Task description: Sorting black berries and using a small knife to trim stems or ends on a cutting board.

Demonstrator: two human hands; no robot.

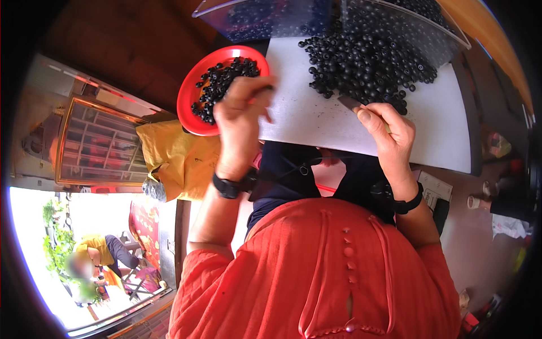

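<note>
My left hand (240,116) is raised over the edge of a red bowl (189,93) that holds several small black round parts (226,76); its fingers are pinched together, seemingly on one small black part. My right hand (387,133) grips a small flat grey blade-like tool (349,102), its tip at the edge of a large heap of black round parts (361,62) on a white board (316,121). Both wrists wear black bands.
A clear plastic bin (271,20) with more black parts stands behind the board. A yellow sack (175,158) lies to the left under the red bowl. A person in yellow sits far off at lower left. Paper cups (480,200) stand at the right.
</note>
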